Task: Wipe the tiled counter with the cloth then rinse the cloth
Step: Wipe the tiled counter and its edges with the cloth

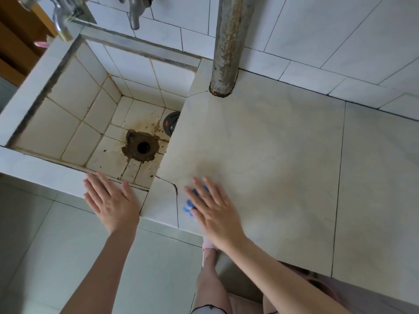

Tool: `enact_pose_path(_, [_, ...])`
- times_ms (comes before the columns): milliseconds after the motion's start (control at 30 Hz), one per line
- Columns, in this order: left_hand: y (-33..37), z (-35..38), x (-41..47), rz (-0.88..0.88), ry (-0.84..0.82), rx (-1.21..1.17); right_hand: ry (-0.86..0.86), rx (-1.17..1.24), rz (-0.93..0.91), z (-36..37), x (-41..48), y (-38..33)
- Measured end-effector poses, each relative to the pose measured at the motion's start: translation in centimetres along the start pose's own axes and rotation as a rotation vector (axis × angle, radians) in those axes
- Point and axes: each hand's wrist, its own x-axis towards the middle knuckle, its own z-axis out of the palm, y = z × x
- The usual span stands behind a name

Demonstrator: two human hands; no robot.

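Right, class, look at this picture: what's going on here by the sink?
A person is wiping the tiled counter. The right hand presses flat on a blue cloth near the counter's front corner, next to the sink. The left hand rests flat on the sink's front rim, fingers straight. No water shows at the tap, so the cloth has not yet been rinsed.

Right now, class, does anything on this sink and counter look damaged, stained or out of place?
Yes. A crack runs through the counter tile at its front corner beside the sink. Brown staining rings the drain hole, and the vertical pipe looks rusty and flaking.
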Motion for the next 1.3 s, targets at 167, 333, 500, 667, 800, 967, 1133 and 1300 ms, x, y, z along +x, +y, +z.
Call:
enact_pose_path(167, [0.3, -0.4, 0.0, -0.025, -0.038, -0.015, 0.009, -0.076, 0.419, -1.0, -3.9, 10.1])
enact_pose_path(333, [1.5, -0.7, -1.9, 0.05, -0.098, -0.042, 0.041, 0.003, 0.632, -1.5, -3.8, 6.9])
enact_pose_path(500, [2.8, -0.4, -4.8, 0.254, -0.156, -0.065, -0.013, 0.112, 0.209, -0.3, -5.0, -3.5])
enact_pose_path(667, [3.4, 0.0, -6.5, 0.564, -0.201, 0.029, -0.036, 0.087, 0.219, -0.6, -6.1, -1.2])
enact_pose_path(800, [3.5, 0.1, -7.0, 0.675, -0.227, 0.124, -0.086, 0.047, 0.506, -0.8, -10.4, 5.4])
enact_pose_path(967, [3.4, 0.2, -7.1, 0.685, -0.237, 0.168, -0.013, 0.112, 1.008, -1.6, -17.0, 10.0])
enact_pose_path(1133, [3.3, 0.2, -7.0, 0.692, -0.239, 0.146, 0.028, 0.108, 1.11, -1.5, -15.2, 6.6])
enact_pose_path(1300, [3.2, 0.1, -6.9, 0.693, -0.26, 0.116, -0.086, 0.143, 0.583, 0.1, -8.9, -1.7])
